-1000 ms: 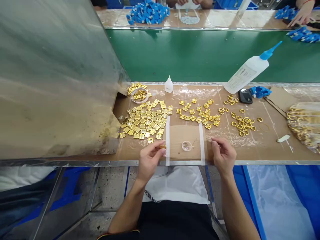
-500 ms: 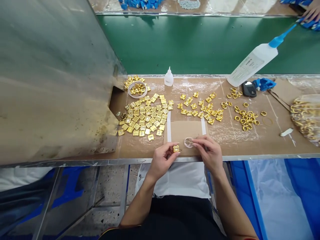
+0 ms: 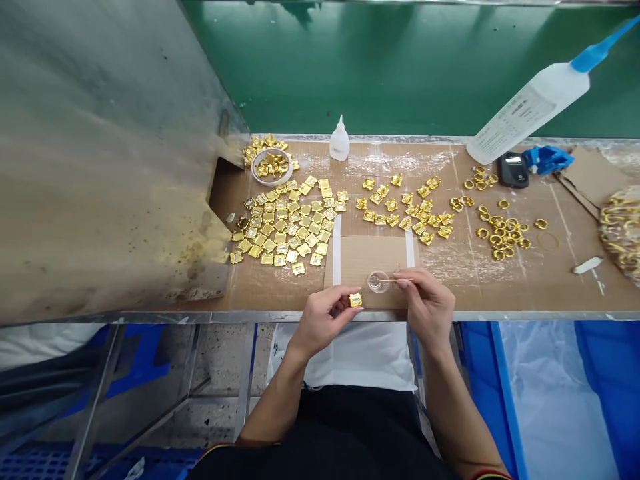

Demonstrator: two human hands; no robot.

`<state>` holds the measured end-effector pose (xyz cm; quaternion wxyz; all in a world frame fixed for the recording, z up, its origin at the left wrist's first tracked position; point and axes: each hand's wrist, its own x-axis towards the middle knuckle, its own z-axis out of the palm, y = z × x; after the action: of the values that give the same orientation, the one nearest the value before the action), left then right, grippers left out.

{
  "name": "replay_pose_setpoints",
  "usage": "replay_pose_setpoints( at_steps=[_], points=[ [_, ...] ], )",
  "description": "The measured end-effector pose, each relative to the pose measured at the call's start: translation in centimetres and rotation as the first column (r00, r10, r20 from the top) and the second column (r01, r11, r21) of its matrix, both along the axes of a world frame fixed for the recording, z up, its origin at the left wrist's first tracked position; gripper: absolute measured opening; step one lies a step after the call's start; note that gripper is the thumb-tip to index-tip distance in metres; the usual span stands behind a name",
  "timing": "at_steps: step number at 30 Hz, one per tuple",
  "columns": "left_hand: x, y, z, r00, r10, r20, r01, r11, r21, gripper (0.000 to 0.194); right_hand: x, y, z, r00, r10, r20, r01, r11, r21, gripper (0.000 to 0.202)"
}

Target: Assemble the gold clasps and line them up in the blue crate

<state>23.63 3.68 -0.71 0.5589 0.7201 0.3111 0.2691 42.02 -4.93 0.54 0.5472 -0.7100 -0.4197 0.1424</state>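
Note:
My left hand (image 3: 323,319) pinches a small gold square piece (image 3: 355,300) between thumb and fingertips, near the table's front edge. My right hand (image 3: 430,303) is closed on a thin stick (image 3: 395,280), whose tip reaches to a small clear round dish (image 3: 377,281). That dish lies on a cardboard pad (image 3: 373,257) held by white tape strips. Many flat gold pieces (image 3: 293,227) are spread at the left. More gold pieces (image 3: 423,210) lie behind the pad to the right, and gold rings (image 3: 505,233) are scattered farther right.
A metal housing (image 3: 115,160) rises at the left. Behind the pieces stand a small white bottle (image 3: 339,141) and a large tilted bottle (image 3: 530,110). A tape roll (image 3: 271,167) surrounds gold parts. A black device (image 3: 513,170) and bagged parts (image 3: 623,230) are at the right.
My right hand has drawn the stick a little to the right, away from the middle of the dish. My left hand still holds the gold piece. The camera view has tilted downward.

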Motion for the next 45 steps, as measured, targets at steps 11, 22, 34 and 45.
replay_pose_setpoints(
  at_steps=[11, 22, 34, 45],
  points=[
    [-0.1, -0.2, -0.1, 1.0, 0.008, -0.001, -0.008, 1.0, 0.016, 0.022, -0.5, 0.1, 0.0, 0.96, -0.125, -0.25, 0.122, 0.992, -0.03, 0.027],
    [-0.3, -0.2, -0.1, 0.999, -0.006, 0.039, 0.007, 1.0, -0.016, 0.026, -3.7, -1.8, 1.4, 0.999, 0.032, -0.039, -0.03, 0.998, 0.055, 0.011],
    [-0.3, -0.5, -0.3, 0.999, -0.001, 0.055, 0.006, 0.995, -0.095, 0.025, -5.1, -1.0, 0.7, 0.997, 0.068, 0.047, -0.069, 0.997, 0.033, 0.012],
    [-0.3, -0.4, -0.3, 0.996, 0.003, 0.091, 0.001, 0.999, -0.043, 0.022, -5.2, -0.7, 0.9, 0.986, 0.098, 0.133, -0.105, 0.993, 0.045, 0.014]
  ],
)
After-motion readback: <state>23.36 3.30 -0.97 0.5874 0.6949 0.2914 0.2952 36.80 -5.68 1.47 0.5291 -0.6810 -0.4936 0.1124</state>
